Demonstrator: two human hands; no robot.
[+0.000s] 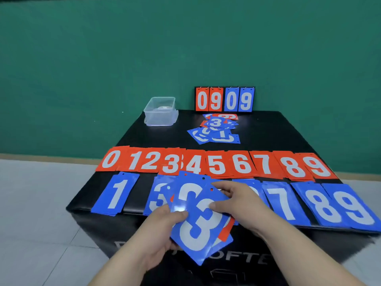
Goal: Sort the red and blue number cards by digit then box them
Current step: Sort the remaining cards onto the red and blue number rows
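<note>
My left hand point(165, 226) grips a fanned stack of cards from below, thumb on the top blue 3 card point(198, 219). My right hand point(237, 200) pinches the right edge of that same top card. A row of red cards point(216, 164) runs 0 to 9 across the black table point(268, 129). Below it lie blue piles: a blue 1 point(116, 195), a blue 3 pile point(157, 195) half hidden by the held stack, a blue 7 point(282, 203), a blue 8 point(321, 205) and a blue 9 point(354, 207). A loose unsorted heap of cards point(216, 129) sits farther back.
A clear plastic box point(160, 111) stands open at the table's back left. A scoreboard stand point(224, 99) showing 09 09 is upright at the back edge. The table's front edge is close under my hands; grey floor tiles lie on the left.
</note>
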